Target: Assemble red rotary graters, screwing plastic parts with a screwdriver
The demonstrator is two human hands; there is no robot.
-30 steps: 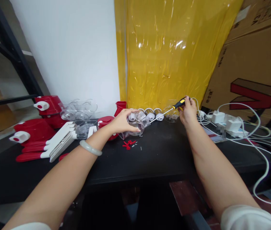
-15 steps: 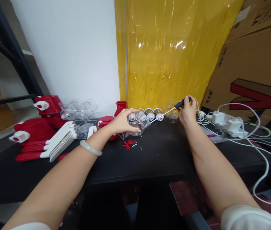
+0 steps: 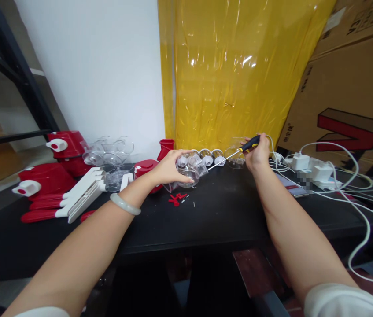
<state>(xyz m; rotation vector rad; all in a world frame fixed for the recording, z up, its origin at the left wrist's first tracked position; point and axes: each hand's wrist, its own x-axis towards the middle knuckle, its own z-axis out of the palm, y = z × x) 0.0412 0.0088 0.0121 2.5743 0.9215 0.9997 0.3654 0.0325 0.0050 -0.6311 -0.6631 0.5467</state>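
Gripping a transparent, rounded plastic part (image 3: 193,169) with my left fingers (image 3: 182,178), I grasp a black-and-yellow screwdriver (image 3: 245,147) in my right fingers (image 3: 263,141), its metal shaft slanting to the part's edge.

What the screwdriver (image 3: 247,145) tip touches is too small to tell.

Right hand (image 3: 258,154): grip on the screwdriver (image 3: 245,146) altered. The fingers (image 3: 264,143) have shifted and now cover the rear end of the handle (image 3: 249,144), which projected past them half a second ago. Handle: rotated about its axis; a yellow inlay (image 3: 255,140) now shows where the surface appeared dark. Shaft (image 3: 224,160): displaced marginally rightward in the view.
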